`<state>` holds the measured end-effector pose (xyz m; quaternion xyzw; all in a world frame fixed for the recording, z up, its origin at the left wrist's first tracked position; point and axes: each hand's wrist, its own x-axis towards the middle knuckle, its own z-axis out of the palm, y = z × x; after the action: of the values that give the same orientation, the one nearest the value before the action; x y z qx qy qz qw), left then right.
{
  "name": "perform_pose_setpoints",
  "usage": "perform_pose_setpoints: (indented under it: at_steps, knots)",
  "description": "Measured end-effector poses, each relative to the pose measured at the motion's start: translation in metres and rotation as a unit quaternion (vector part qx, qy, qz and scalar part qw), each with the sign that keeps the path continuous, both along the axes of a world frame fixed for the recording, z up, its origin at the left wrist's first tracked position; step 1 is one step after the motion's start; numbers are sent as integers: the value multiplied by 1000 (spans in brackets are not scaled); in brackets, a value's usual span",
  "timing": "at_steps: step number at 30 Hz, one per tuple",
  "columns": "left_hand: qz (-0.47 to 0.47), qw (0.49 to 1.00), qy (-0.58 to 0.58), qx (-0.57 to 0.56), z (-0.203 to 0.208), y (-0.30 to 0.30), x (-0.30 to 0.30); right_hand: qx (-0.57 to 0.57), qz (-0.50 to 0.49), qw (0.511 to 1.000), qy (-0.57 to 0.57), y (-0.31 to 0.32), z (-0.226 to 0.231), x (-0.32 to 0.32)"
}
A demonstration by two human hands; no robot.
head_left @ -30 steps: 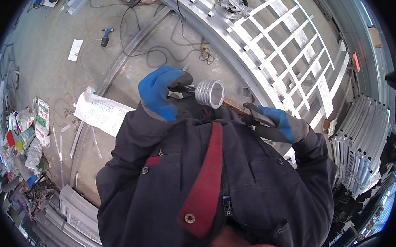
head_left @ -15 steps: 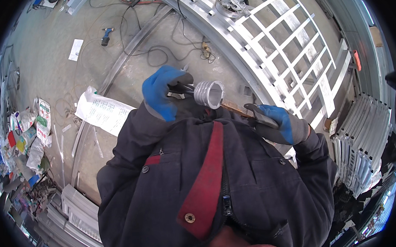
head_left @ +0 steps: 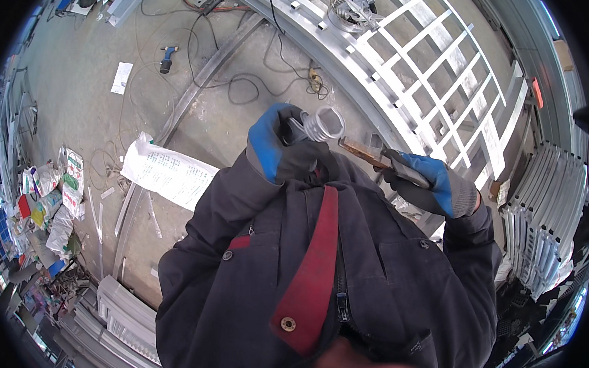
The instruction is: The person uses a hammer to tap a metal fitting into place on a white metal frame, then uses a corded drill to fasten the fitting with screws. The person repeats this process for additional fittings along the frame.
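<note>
Left hand [head_left: 280, 145], at centre, curls closed around a coil [head_left: 318, 127]; right hand [head_left: 429, 181], centre right, clasps a slanting tool [head_left: 366, 153].

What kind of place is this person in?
It looks like a metal workshop: there's a big metal grid, a stack of long metal pieces on the right, and a blue power tool lying on the bare floor.

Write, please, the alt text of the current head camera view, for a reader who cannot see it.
A person's gloved left hand holds a silvery ribbed ring, while the gloved right hand holds a narrow tool with a brown end. Farther left lie a white sheet and a blue drill; a metal grid is at upper right.
</note>
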<state>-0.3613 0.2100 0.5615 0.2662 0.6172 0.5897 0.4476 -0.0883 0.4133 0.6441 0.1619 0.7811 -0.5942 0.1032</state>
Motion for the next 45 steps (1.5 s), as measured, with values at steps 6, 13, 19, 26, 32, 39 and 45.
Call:
perform_pose_setpoints:
  at_steps: [6, 13, 19, 26, 32, 39, 45]
  knots:
    - [5, 996, -90, -6, -6, 2, -16, 52, -178, 981, 57, -26, 4, -26]
    - [-6, 994, -108, 23, -21, -8, -19, 411, -77, 908, 2, -46, -36, -73]
    - [-22, 998, -46, -27, -46, -28, -38, 379, -151, 905, 119, -65, -47, -100]
    - [-29, 987, -154, -28, -72, -50, -65, 205, -162, 947, -185, -40, -135, -94]
    - [-110, 956, -257, -93, -137, -64, -125, -90, -424, 846, -310, 54, -292, -38]
    - [-71, 953, -210, -206, -167, -62, -153, 354, -505, 708, -345, 200, -411, -8]
    - [77, 921, -295, -244, -203, -46, -157, 397, -430, 676, -449, 217, -432, -46]
